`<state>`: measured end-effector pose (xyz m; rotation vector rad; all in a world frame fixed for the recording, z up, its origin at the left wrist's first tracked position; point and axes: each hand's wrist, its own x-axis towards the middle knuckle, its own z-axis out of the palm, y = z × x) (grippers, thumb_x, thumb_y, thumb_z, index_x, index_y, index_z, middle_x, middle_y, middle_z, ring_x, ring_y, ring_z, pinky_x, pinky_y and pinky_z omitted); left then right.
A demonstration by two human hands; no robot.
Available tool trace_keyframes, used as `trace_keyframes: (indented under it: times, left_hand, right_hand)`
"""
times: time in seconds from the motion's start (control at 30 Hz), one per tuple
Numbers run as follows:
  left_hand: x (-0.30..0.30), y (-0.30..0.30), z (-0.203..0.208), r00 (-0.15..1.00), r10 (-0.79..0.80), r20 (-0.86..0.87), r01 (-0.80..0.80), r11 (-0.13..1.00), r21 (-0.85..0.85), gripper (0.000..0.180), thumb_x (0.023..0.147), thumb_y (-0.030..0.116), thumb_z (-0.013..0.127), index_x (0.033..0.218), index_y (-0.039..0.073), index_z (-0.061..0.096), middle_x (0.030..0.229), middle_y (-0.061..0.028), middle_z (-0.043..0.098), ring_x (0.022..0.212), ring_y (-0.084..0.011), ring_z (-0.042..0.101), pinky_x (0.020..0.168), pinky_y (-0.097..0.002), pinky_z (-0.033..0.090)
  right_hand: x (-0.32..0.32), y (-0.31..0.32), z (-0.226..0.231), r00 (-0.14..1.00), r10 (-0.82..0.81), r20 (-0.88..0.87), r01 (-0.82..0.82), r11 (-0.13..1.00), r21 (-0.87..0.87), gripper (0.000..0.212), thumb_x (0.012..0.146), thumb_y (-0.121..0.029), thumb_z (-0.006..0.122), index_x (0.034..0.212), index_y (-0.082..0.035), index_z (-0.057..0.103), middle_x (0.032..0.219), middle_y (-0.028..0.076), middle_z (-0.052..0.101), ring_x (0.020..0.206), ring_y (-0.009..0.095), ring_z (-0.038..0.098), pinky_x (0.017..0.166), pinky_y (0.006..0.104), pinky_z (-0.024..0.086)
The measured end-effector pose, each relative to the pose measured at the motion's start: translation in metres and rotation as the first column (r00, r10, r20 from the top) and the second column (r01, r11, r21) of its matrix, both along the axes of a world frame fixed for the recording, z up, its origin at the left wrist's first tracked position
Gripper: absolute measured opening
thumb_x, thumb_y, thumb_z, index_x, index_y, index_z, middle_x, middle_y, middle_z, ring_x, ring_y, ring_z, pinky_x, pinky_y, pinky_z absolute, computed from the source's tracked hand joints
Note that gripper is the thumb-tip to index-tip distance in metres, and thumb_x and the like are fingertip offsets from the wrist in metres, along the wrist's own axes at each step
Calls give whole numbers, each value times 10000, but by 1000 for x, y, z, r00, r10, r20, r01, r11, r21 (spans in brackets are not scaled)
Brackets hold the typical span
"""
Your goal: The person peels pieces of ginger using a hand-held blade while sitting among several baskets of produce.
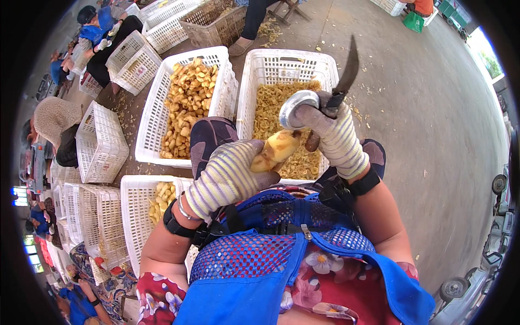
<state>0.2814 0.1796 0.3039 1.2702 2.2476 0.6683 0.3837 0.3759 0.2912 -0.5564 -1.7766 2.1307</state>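
Ginger root [279, 149] is sitting above a white crate [290, 53] that is holding peelings [273, 100], between the two gloved hands. Left hand [230, 170] is closing around the root's lower end. Right hand [337, 132] is gripping a curved knife [348, 70], blade pointing up, and a round metal tool [298, 103] just beside the root's upper end; contact there is not showing clearly. To the left, a second white crate [151, 122] is containing brown roots [187, 103]; a nearer crate [135, 197] is containing paler pieces [162, 200].
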Motion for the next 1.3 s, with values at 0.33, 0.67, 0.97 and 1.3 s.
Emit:
trace_keyframes:
  times: [0.33,0.67,0.97,1.3]
  left_hand:
    - [-12,-13,-13,430,-124,895,-136,970,200,919,673,438,825,1382,-44,491,1250,-95,612,1117,-185,608,988,-318,477]
    - [15,-8,-48,172,-210,962,-118,965,232,983,701,510,859,1441,15,442,1286,-83,606,1120,-140,615,990,-266,488]
    - [12,-11,-58,316,-116,942,-246,949,199,713,793,435,750,1342,38,524,1065,-39,649,909,-107,612,818,-238,490]
    - [7,-20,-56,323,95,942,-298,955,6,522,759,271,668,1223,47,586,927,0,605,791,-95,560,743,-223,461]
  right_hand:
    - [11,0,5,995,3,-96,6,996,88,217,877,-193,742,1045,-61,702,835,-14,676,586,39,558,457,205,401]
    - [4,1,-6,992,26,-121,-8,990,142,185,892,-217,736,991,-64,706,770,-13,654,513,41,521,440,218,381]
    - [25,-9,18,981,-192,-18,186,915,357,175,897,-117,720,1016,9,701,900,69,744,807,103,686,714,264,544]
    - [7,11,-35,981,-188,40,92,644,760,187,842,-121,727,962,19,693,741,132,681,628,159,625,598,315,511]
